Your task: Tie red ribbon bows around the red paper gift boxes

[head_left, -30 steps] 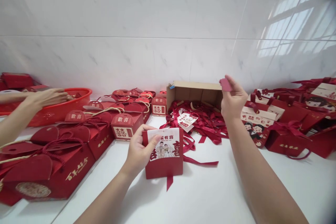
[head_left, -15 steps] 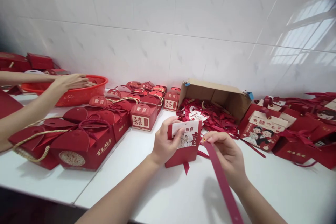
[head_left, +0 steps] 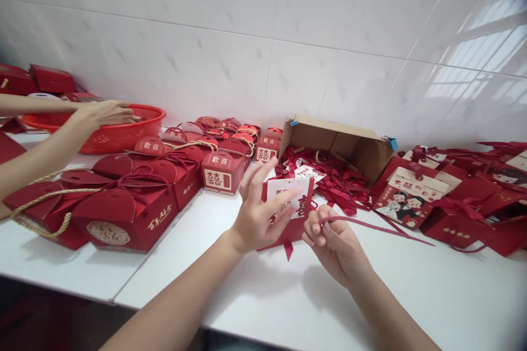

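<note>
A small red gift box (head_left: 307, 219) with a white printed card (head_left: 284, 189) on its front stands on the white table. My left hand (head_left: 261, 211) is in front of it with fingers spread, covering part of the card; whether a fingertip touches it I cannot tell. To the right of the box, my right hand (head_left: 329, 238) pinches a dark red ribbon (head_left: 379, 225) between thumb and fingers. The ribbon's free end stretches out to the right above the table. A short ribbon tail (head_left: 289, 251) hangs at the box's lower edge.
Behind lies a cardboard box (head_left: 362, 156) on its side, spilling red ribbons (head_left: 337, 181). Red gift boxes with rope handles (head_left: 132, 219) line the left, and red gift bags (head_left: 415, 192) the right. Another person's hand (head_left: 105, 113) reaches into a red plastic basket (head_left: 123, 137).
My left hand has let go of the gift box and opened its fingers. The ribbon in my right hand has swung from hanging toward me to pointing right. The view has shifted slightly.
</note>
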`<state>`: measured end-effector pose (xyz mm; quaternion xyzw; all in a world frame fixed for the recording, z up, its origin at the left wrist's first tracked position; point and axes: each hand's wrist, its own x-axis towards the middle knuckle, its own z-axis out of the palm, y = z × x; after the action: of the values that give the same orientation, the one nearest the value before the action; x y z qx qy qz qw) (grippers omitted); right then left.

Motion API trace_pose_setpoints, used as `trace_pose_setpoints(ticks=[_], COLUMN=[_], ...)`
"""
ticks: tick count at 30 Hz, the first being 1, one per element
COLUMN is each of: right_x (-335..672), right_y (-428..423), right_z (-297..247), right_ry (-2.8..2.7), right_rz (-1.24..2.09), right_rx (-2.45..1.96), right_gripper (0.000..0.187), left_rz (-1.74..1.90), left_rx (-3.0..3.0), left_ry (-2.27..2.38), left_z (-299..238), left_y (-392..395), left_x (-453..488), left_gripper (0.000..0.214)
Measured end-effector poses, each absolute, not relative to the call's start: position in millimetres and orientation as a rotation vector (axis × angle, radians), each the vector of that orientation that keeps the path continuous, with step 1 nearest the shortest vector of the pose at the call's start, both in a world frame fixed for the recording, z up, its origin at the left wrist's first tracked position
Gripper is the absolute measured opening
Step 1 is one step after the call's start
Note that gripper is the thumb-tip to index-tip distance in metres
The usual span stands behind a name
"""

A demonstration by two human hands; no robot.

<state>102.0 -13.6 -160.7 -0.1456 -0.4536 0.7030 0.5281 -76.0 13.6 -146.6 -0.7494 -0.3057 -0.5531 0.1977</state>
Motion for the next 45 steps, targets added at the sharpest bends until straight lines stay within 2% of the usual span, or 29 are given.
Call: trace_pose_setpoints(ticks=[6,10,20,29,35,45], right_x=[101.2,100.9,99.4,102.0,103.7,103.6], right_y=[-12.7,-13.8,-15.2,-12.2,-8.4,-11.4], right_z=[-168.4,-170.0,-170.9,-165.4,-171.7,-171.5], right_ry=[-1.083,-1.069,-1.034,-1.211,-1.263,-1.304], right_rz=[1.716,1.772,1.809,1.703,1.517,1.545], right_rx=[-0.379,-0.320,-0.254,-0.296,-0.384,-0.337], right_gripper=[0.015,0.008,0.004,0.007,0.007,0.008], left_rz=[-1.508,-1.556,-1.488,-1.459,-1.450,-1.440], left_rx=[-2.175,-2.183,-2.211,-2.185,-2.174,-2.167], left_ry=[-0.678,-0.648,-0.587,-0.568,-0.544,-0.504], left_z=[-142.1,-139.0,-145.8,-147.2,-149.2,-149.0], left_y=[-0.1,-1.1,3.3,5.4,5.2,3.3], left_x=[-71.4,-69.4,-68.4,-70.3,-70.1,-66.8], left_gripper=[0.025,0.014,0.014,0.011,0.012,0.013])
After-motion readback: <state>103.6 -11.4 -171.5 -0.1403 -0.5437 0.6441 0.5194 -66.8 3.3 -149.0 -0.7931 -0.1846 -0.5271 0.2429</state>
